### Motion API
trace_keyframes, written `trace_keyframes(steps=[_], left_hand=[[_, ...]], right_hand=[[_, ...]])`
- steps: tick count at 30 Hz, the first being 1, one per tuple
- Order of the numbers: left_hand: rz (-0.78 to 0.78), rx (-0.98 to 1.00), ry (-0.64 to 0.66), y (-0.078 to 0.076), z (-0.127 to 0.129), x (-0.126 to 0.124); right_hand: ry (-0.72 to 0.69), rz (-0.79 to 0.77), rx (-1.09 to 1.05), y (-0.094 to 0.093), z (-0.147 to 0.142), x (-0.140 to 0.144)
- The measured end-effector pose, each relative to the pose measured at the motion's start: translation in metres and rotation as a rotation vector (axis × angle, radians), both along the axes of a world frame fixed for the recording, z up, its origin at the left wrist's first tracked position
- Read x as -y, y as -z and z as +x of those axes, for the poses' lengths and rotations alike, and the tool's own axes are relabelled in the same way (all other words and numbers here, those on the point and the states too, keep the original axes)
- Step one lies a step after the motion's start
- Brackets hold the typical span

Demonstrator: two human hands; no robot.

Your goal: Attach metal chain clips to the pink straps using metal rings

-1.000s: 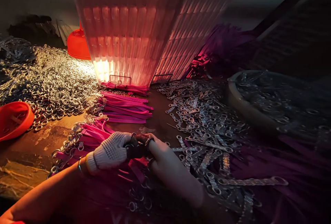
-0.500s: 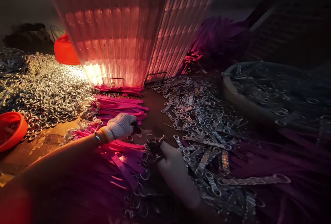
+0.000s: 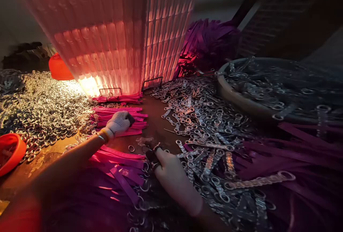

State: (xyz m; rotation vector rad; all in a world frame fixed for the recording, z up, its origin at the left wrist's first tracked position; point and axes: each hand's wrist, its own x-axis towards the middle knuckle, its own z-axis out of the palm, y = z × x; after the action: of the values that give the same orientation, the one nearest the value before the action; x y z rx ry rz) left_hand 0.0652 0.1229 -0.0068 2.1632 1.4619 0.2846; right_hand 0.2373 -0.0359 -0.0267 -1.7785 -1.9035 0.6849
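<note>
My left hand (image 3: 117, 123), in a white knit glove, reaches forward and rests with curled fingers on a flat stack of pink strips (image 3: 136, 110). Whether it grips a strip is unclear. My right hand (image 3: 171, 179) lies nearer to me, its dark-covered fingertips pinched around a small metal ring piece (image 3: 154, 149). A loose ring (image 3: 131, 148) lies on the brown tabletop between the hands. Below my left forearm spreads a bundle of pink strips with rings on their ends (image 3: 123, 157).
A tall glowing pink shade of overlapping strips (image 3: 115, 35) stands behind. A heap of metal rings (image 3: 43, 107) lies left, with orange bowls (image 3: 9, 151) (image 3: 59, 69). Linked metal pieces (image 3: 209, 124) cover the right, beside a round basin (image 3: 235, 98) and purple strips (image 3: 209, 42).
My hands, together a second ago, have separated. The left hand moved forward onto the far stack of pink strips. The right hand stayed, still pinching its piece. The view swung right.
</note>
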Motion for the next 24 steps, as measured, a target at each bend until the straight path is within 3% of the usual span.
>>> trace_keyframes(steps=[5,8,11,18,24], left_hand=[[-0.272,0.431,-0.201,-0.031,-0.047,0.065],[-0.285,0.611,-0.266,-0.034,-0.058,0.105],[-0.326,0.715,-0.294,-0.030,-0.060,0.130],[-0.635,0.960,-0.272,-0.019,-0.068,0.136],[-0.621,0.976,-0.278,-0.013,-0.075,0.134]], right_hand=[[-0.120,0.157,-0.235,-0.017,-0.019,-0.009],[-0.178,0.148,-0.159,-0.023,-0.038,-0.012],[-0.204,0.161,-0.017,-0.027,-0.054,-0.010],[-0.199,0.162,0.095,-0.031,-0.062,-0.002],[-0.262,0.163,0.206,-0.035,-0.066,-0.006]])
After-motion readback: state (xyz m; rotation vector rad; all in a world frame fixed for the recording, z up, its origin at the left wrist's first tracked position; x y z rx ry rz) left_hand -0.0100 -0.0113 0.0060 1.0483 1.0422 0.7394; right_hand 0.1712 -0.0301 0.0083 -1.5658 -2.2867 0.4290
